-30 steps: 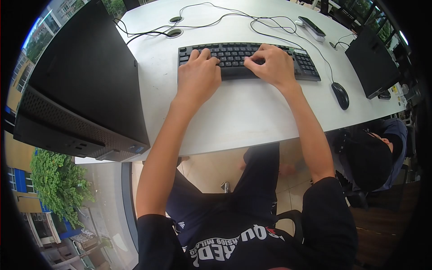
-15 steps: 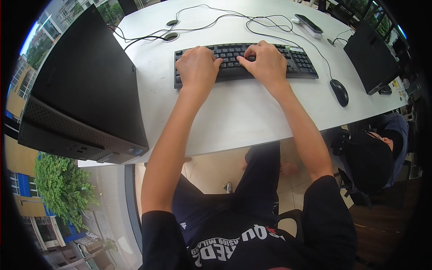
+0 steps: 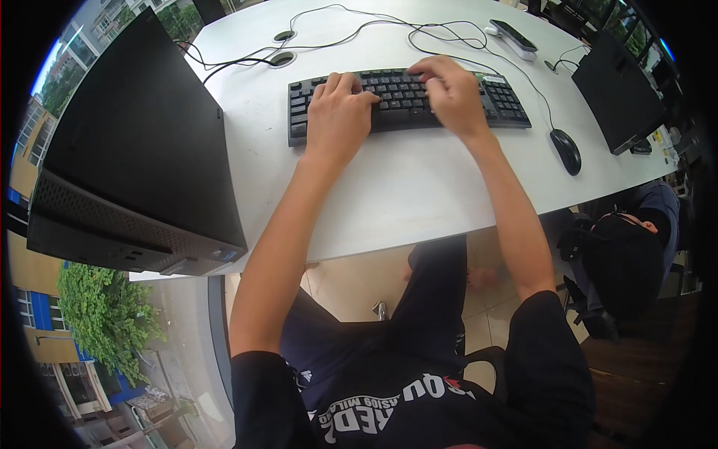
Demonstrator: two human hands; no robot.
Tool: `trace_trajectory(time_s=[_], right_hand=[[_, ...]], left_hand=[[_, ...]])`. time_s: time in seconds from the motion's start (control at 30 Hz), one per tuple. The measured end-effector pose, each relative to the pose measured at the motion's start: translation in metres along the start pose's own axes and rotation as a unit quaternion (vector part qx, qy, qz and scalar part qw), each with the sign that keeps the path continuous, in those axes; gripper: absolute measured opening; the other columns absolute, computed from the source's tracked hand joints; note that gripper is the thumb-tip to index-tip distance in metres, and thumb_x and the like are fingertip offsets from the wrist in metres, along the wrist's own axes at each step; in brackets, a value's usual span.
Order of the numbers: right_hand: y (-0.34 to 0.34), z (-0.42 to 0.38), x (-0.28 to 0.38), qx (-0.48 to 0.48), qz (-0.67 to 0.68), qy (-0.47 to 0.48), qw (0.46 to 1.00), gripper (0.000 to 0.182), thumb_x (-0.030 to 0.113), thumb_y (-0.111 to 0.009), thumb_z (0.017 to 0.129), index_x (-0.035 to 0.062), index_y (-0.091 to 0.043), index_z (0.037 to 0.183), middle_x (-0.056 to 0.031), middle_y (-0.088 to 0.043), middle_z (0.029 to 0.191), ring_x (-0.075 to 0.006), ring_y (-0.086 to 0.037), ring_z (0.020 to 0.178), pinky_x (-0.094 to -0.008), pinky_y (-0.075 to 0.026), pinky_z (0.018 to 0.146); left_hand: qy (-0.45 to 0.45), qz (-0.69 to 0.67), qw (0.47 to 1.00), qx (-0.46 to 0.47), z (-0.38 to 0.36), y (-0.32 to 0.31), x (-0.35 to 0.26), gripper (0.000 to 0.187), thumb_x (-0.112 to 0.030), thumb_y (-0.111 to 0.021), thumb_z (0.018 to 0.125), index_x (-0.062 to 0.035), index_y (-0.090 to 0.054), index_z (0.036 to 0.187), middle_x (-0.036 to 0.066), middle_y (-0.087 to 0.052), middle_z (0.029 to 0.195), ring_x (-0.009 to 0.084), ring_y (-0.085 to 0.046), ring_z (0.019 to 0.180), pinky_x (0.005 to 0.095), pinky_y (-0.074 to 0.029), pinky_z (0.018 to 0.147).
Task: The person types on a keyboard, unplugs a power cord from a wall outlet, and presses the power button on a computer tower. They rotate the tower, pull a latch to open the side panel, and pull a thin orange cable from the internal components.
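A black full-size keyboard [image 3: 402, 96] lies on the white desk [image 3: 404, 191]. My left hand [image 3: 338, 123] rests over its left part, fingers bent down on the keys and thumb stretched out to the right. Over the right side of the letter keys is my right hand [image 3: 458, 97], slightly blurred, its index finger reaching toward the top row. The other fingers of that hand curl lower, and their tips are partly hidden. Neither hand holds anything. A wired black mouse [image 3: 566, 152] sits to the right of the keyboard.
A large black computer case [image 3: 142, 142] stands on the left, a smaller dark one [image 3: 619, 97] on the right. Thin cables [image 3: 359, 30] run across the back past two desk holes. A phone [image 3: 513, 34] rests near them. At right is a person in a dark cap [image 3: 632, 258].
My right hand has shifted right, and its index finger has stretched toward the upper keys. My left hand has moved slightly right. The person at right has shifted a little.
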State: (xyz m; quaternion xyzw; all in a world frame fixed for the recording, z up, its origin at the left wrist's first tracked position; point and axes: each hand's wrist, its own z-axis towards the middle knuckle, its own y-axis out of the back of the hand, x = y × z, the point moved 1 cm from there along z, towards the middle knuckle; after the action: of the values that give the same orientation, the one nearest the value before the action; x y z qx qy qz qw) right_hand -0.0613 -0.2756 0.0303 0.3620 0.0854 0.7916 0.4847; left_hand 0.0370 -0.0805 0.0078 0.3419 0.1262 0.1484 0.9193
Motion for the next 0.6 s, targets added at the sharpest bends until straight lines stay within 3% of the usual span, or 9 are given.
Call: trace_trajectory(time_s=[0.1,0.13,0.3,0.33,0.6], right_hand=[[0.013,-0.003,0.002,-0.038,0.154,-0.132,0.978,0.036,0.006,-0.046,0.089,-0.0004,-0.076,0.108,-0.0138,-0.072,0.101,-0.018,-0.07,0.083,-0.0333,-0.062,0.072],[0.016,-0.003,0.002,-0.029,0.167,-0.125,0.978,0.04,0.006,-0.042,0.089,-0.0017,-0.074,0.113,-0.0138,-0.071,0.099,-0.0154,-0.069,0.082,-0.0314,-0.063,0.067],[0.019,-0.005,-0.001,0.017,0.175,-0.086,0.981,0.042,0.006,-0.042,0.089,-0.0015,-0.072,0.118,-0.0134,-0.07,0.099,-0.0155,-0.067,0.079,-0.031,-0.061,0.068],[0.021,-0.003,0.0,0.018,0.171,-0.078,0.982,0.042,0.006,-0.042,0.089,-0.0015,-0.072,0.118,-0.0133,-0.07,0.099,-0.0157,-0.067,0.079,-0.031,-0.061,0.068],[0.018,-0.004,0.005,0.021,0.127,-0.062,0.99,0.041,0.006,-0.044,0.088,-0.0021,-0.071,0.117,-0.0128,-0.069,0.097,-0.0169,-0.066,0.078,-0.032,-0.057,0.067]], left_hand=[[0.014,-0.02,1.0,0.0,-0.002,0.002,0.001,0.018,-0.002,-0.063,0.09,-0.0095,-0.078,0.098,0.006,-0.069,0.101,0.0262,-0.066,0.101,0.0399,-0.054,0.088],[0.027,-0.027,0.999,-0.002,-0.002,0.004,0.001,0.02,-0.001,-0.062,0.091,-0.0088,-0.078,0.099,0.007,-0.069,0.102,0.0273,-0.066,0.101,0.0405,-0.054,0.088],[0.091,-0.048,0.995,0.012,-0.005,0.026,0.015,0.029,0.005,-0.055,0.091,-0.0058,-0.073,0.11,0.012,-0.069,0.107,0.032,-0.067,0.101,0.0434,-0.054,0.089],[0.104,-0.066,0.991,0.046,-0.008,0.034,0.017,0.037,0.009,-0.05,0.089,-0.0045,-0.07,0.118,0.016,-0.068,0.109,0.0332,-0.068,0.103,0.0424,-0.055,0.091],[0.111,-0.173,0.979,0.012,-0.018,0.055,0.018,0.05,0.018,-0.045,0.085,-0.0038,-0.066,0.125,0.014,-0.068,0.115,0.0284,-0.071,0.104,0.0408,-0.058,0.092]])
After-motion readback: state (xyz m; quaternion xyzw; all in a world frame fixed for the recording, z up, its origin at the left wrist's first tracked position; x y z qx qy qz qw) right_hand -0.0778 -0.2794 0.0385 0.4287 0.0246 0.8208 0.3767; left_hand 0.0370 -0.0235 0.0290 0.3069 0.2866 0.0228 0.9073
